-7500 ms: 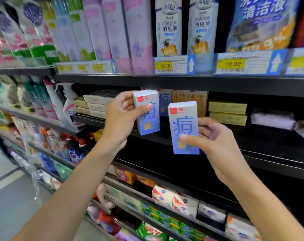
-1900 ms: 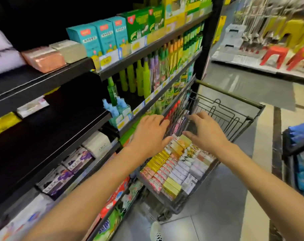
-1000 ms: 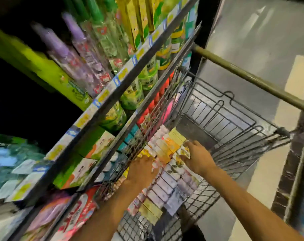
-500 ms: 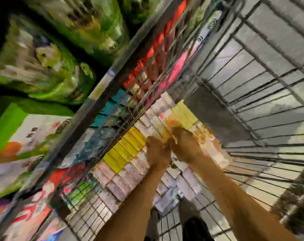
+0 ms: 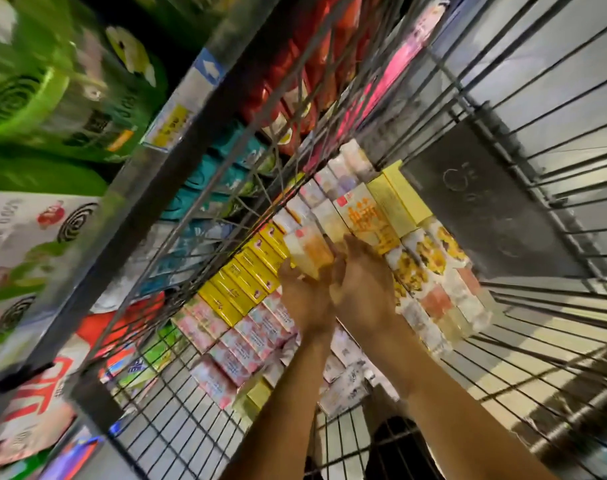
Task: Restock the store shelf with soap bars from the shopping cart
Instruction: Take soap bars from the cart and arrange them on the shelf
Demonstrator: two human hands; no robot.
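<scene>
A moment ago my hands only hovered; now the left hand [image 5: 304, 299] and right hand [image 5: 361, 289] together grasp a pale orange soap box [image 5: 310, 252], still inside the wire shopping cart [image 5: 524, 98], ready for lifting.

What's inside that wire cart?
The cart holds rows of soap boxes: yellow, pink, flowered. Both hands cover some boxes in the middle.

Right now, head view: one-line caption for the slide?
Both hands, left hand and right hand, reach into the wire shopping cart at orange-and-white soap boxes among packed rows.
</scene>
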